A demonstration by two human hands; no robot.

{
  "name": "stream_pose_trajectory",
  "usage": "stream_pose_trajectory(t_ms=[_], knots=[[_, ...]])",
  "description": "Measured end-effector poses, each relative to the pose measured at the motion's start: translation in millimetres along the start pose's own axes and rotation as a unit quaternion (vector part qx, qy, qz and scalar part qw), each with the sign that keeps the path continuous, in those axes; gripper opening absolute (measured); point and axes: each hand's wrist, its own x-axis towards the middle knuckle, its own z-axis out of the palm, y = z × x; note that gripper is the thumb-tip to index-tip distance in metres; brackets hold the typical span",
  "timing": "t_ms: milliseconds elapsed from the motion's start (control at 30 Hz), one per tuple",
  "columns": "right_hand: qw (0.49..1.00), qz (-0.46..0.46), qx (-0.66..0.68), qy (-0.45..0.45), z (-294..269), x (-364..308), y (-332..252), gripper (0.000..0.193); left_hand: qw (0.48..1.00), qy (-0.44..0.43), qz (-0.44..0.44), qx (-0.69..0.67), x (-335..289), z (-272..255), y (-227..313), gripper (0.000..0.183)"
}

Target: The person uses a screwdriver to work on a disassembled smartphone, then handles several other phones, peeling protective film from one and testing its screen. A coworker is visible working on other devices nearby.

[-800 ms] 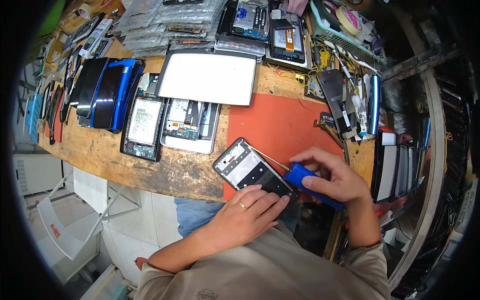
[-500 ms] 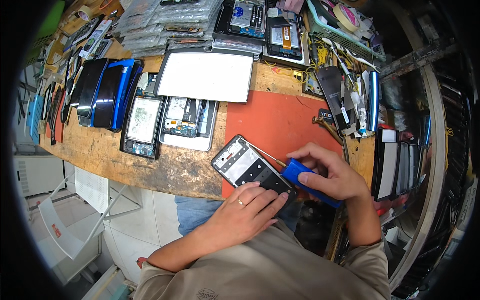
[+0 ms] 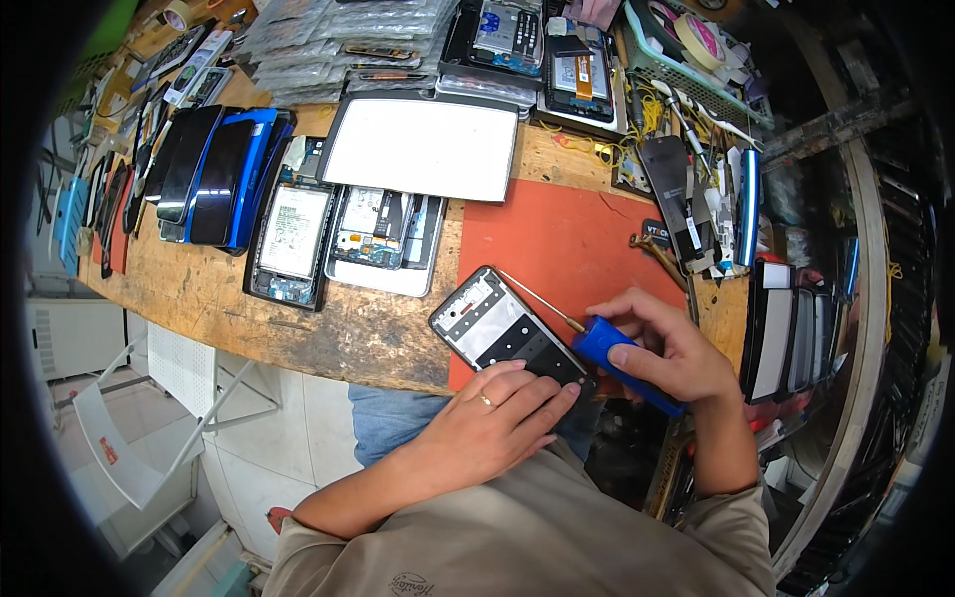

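My left hand [image 3: 494, 425], with a ring on one finger, presses its fingertips on the near end of an opened phone frame [image 3: 499, 327] that lies at the near edge of a red work mat [image 3: 557, 239]. My right hand [image 3: 668, 350] grips a blue-handled screwdriver [image 3: 619, 356]. Its thin shaft [image 3: 542, 299] points left and away, lying across the frame's right edge. Both forearms come in from below in beige sleeves.
On the wooden bench [image 3: 209, 294] lie two opened phones [image 3: 338, 234], a white panel [image 3: 428, 147], a stack of dark and blue phones [image 3: 214, 174], bagged parts [image 3: 338, 30], more phones at right [image 3: 791, 333], and tape rolls in a basket [image 3: 696, 40]. A white stool [image 3: 139, 428] stands below left.
The phone frame and both hands sit slightly further left and nearer to me than before; the grip on the screwdriver is unchanged.
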Motion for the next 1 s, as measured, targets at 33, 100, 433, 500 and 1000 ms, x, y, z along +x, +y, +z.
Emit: stream_pose_trajectory(t_ms=[33, 100, 433, 500, 1000], knots=[[1.0, 0.008, 0.008, -0.001, 0, 0, -1, 0.042, 1.0, 0.001, 0.001, -0.002, 0, 0, 0, 0.067], [1.0, 0.008, 0.009, 0.0, 0, 0, 0, 0.041, 1.0, 0.003, 0.003, -0.006, -1, 1, -1, 0.067], [0.998, -0.019, -0.058, 0.011, 4, 4, -2, 0.041, 1.0, 0.002, 0.003, -0.006, 1, -3, 1, 0.065], [0.998, -0.013, -0.063, 0.016, 6, 2, -4, 0.041, 1.0, 0.001, 0.002, -0.005, 1, -4, 1, 0.063], [0.997, -0.042, 0.026, 0.066, 44, -60, 5, 0.05, 0.996, 0.088, -0.015, 0.027, 7, -72, -23, 0.023]])
